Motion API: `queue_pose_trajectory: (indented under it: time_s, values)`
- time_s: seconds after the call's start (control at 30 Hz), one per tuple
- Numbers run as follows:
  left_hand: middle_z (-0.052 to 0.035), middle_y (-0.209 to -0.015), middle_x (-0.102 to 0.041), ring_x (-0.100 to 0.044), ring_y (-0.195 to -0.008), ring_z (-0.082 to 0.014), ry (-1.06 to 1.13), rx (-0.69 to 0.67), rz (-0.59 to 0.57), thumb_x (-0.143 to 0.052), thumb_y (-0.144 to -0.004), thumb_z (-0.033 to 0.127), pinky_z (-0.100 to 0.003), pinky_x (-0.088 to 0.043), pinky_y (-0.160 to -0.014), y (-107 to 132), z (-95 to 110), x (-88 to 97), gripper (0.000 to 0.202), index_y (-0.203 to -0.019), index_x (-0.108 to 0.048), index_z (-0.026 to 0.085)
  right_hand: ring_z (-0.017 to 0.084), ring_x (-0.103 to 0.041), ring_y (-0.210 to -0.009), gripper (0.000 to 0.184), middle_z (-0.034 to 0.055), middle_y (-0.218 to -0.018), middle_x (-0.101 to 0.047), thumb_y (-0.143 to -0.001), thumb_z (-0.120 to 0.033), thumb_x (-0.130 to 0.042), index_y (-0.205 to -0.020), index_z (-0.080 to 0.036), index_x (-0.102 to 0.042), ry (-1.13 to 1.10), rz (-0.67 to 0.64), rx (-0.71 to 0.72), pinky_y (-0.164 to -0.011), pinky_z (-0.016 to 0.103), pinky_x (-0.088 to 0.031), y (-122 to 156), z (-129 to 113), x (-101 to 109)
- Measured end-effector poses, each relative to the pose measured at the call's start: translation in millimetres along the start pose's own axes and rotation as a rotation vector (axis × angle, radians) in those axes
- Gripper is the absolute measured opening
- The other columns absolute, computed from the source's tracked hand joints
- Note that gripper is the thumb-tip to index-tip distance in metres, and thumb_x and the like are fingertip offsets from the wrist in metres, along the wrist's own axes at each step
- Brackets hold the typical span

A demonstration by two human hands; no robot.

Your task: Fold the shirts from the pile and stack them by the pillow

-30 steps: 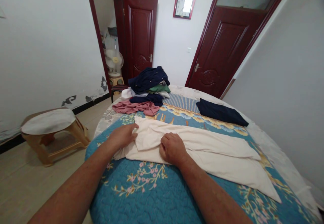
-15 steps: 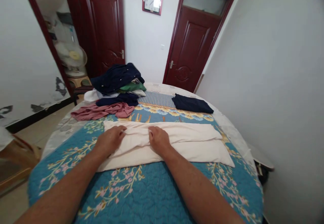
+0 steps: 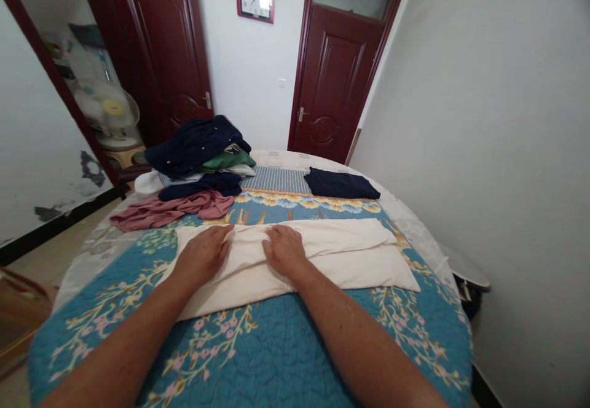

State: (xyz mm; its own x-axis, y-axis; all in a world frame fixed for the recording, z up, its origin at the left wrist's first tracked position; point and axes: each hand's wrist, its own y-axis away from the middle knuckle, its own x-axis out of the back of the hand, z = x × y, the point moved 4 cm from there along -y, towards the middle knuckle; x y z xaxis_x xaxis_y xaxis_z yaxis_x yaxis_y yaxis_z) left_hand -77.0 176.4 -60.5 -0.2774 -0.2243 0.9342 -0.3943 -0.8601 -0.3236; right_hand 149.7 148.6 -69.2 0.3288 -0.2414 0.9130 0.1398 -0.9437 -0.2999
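A long cream garment (image 3: 350, 254) lies folded lengthwise across the blue floral quilt (image 3: 258, 353) on the bed. My left hand (image 3: 203, 254) rests flat on its left part, fingers stretched toward the fold. My right hand (image 3: 283, 249) lies palm down on the cloth just to the right, fingers together and curled slightly on the fabric. Neither hand lifts the cloth.
A heap of dark blue, green and white clothes (image 3: 200, 153) sits at the bed's far left, with a pink garment (image 3: 170, 208) spread before it. A folded navy piece (image 3: 341, 184) lies far right. Two dark red doors, a wall clock and a fan stand beyond.
My view has swung to the right, so the stool has left the picture. Both hands have slid slightly along the cream garment and now lie flatter on it.
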Motion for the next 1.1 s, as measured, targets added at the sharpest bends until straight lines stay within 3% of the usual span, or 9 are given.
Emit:
queue_pose_trajectory:
  time_s: [0.13, 0.27, 0.37, 0.43, 0.57, 0.67, 0.77, 1.0, 1.1]
  values:
    - [-0.0183, -0.158, -0.049, -0.043, -0.146, -0.0363, -0.079, 0.048, -0.116, -0.035, -0.1, 0.053, -0.054, -0.034, -0.118, -7.3, -16.2, -24.7, 0.067, -0.153, -0.049, 0.014, 0.033, -0.03, -0.152, 0.056, 0.0121, -0.164, -0.04, -0.106, -0.051, -0.034, -0.152, -0.024, -0.049, 0.067, -0.096, -0.205, -0.12, 0.061, -0.021, 0.0, 44.9, 2.9]
    - [-0.0157, -0.165, -0.04, -0.033, -0.152, -0.0408, -0.089, 0.151, -0.222, -0.03, -0.098, 0.064, -0.064, -0.027, -0.118, -15.6, -28.1, -31.0, 0.075, -0.157, -0.044, 0.019, 0.033, -0.022, -0.156, 0.061, 0.013, -0.168, -0.032, -0.105, -0.05, -0.034, -0.159, -0.022, -0.041, 0.119, -0.146, -0.314, -0.122, 0.062, -0.016, -1.0, 76.4, 6.0]
    - [-0.014, -0.166, -0.038, -0.032, -0.153, -0.0403, -0.083, 0.176, -0.234, -0.028, -0.099, 0.062, -0.067, -0.025, -0.118, -18.9, -28.9, -28.9, 0.073, -0.158, -0.043, 0.021, 0.034, -0.018, -0.158, 0.066, 0.0144, -0.171, -0.023, -0.104, -0.049, -0.037, -0.162, -0.019, -0.034, 0.136, -0.097, -0.31, -0.122, 0.062, -0.016, -0.9, 74.0, 9.9]
    - [-0.0139, -0.165, -0.04, -0.032, -0.153, -0.0395, -0.095, 0.154, -0.196, -0.03, -0.099, 0.061, -0.065, -0.024, -0.118, -18.8, -26.4, -27.1, 0.073, -0.158, -0.043, 0.02, 0.033, -0.017, -0.158, 0.065, 0.0137, -0.172, -0.021, -0.104, -0.046, -0.039, -0.163, -0.019, -0.031, 0.128, -0.044, -0.232, -0.123, 0.06, -0.018, 0.0, 61.3, 11.7]
    - [-0.0153, -0.164, -0.04, -0.032, -0.152, -0.0394, -0.12, 0.123, -0.144, -0.029, -0.098, 0.061, -0.066, -0.025, -0.118, -16.0, -25.5, -27.8, 0.075, -0.16, -0.04, 0.02, 0.03, -0.027, -0.155, 0.062, 0.0125, -0.167, -0.034, -0.105, -0.05, -0.037, -0.159, -0.02, -0.038, 0.051, -0.111, 0.004, -0.124, 0.058, -0.021, 3.7, 34.3, 3.7]
    - [-0.018, -0.165, -0.038, -0.031, -0.152, -0.042, -0.123, 0.147, -0.138, -0.028, -0.097, 0.065, -0.071, -0.023, -0.115, -16.6, -34.9, -32.3, 0.078, -0.161, -0.039, 0.022, 0.032, -0.027, -0.155, 0.07, 0.0145, -0.167, -0.035, -0.103, -0.06, -0.035, -0.159, -0.018, -0.038, 0.055, -0.125, -0.022, -0.124, 0.06, -0.021, 4.6, 42.2, 2.0]
    - [-0.0193, -0.166, -0.036, -0.03, -0.152, -0.0428, -0.119, 0.175, -0.157, -0.027, -0.097, 0.066, -0.073, -0.022, -0.114, -19.5, -46.8, -38.0, 0.076, -0.161, -0.038, 0.026, 0.032, -0.025, -0.156, 0.074, 0.0153, -0.167, -0.032, -0.103, -0.065, -0.033, -0.16, -0.018, -0.036, 0.087, -0.129, -0.084, -0.124, 0.06, -0.019, 7.3, 74.5, 11.6]
    - [-0.0187, -0.167, -0.033, -0.029, -0.154, -0.0386, -0.232, 0.215, -0.205, -0.028, -0.099, 0.062, -0.068, -0.023, -0.116, -21.7, -55.8, -45.6, 0.072, -0.163, -0.033, 0.028, 0.03, -0.019, -0.158, 0.072, 0.0135, -0.17, -0.026, -0.105, -0.062, -0.029, -0.163, -0.019, -0.031, 0.206, -0.14, -0.373, -0.125, 0.057, -0.014, 35.9, 192.8, 56.4]
    - [-0.0183, -0.167, -0.033, -0.03, -0.153, -0.038, -0.276, 0.191, -0.195, -0.022, -0.1, 0.06, -0.066, -0.026, -0.115, -21.5, -57.2, -48.8, 0.072, -0.163, -0.031, 0.028, 0.03, -0.02, -0.157, 0.072, 0.0143, -0.17, -0.026, -0.106, -0.061, -0.029, -0.162, -0.018, -0.033, 0.26, -0.119, -0.471, -0.125, 0.056, -0.014, 52.4, 230.6, 70.3]
